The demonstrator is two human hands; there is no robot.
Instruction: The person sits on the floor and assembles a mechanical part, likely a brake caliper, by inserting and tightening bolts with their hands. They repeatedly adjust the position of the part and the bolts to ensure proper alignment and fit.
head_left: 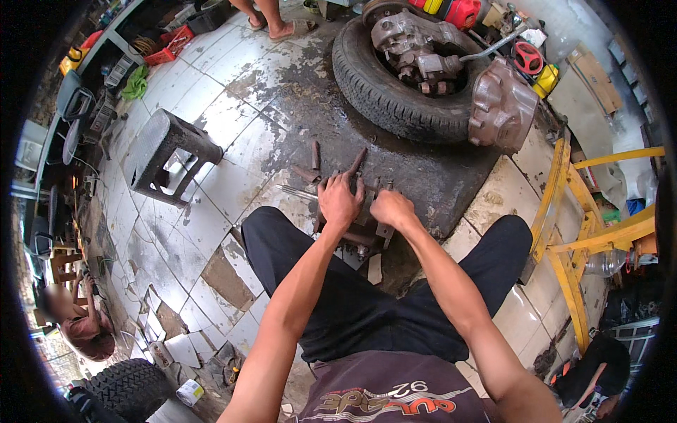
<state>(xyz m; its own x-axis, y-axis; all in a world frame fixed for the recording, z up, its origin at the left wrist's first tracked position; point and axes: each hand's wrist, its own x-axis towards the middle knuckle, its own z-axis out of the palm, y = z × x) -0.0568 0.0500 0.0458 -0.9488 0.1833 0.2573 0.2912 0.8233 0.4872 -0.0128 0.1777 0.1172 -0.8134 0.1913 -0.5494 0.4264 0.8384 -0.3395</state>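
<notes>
Between my knees a dark, greasy metal mechanical part (367,233) with bolts sits low near the floor. My left hand (340,202) lies over its left side, fingers spread and partly stretched forward. To the right, my right hand (392,209) is closed in a fist at the part's upper right edge; whatever its fingers grip is hidden. A rusty metal bar (358,161) points away just beyond my left fingertips. Short rusty metal pieces (315,154) lie farther off on the floor, and thin metal rods (297,192) stick out left of my left hand.
A large tyre (402,116) lies ahead, with a metal gear housing (412,46) on it and another casing (502,106) against it. A dark stool (169,155) stands left, a yellow metal frame (564,211) right. Another person (86,328) sits far left; someone's feet (293,28) show at top.
</notes>
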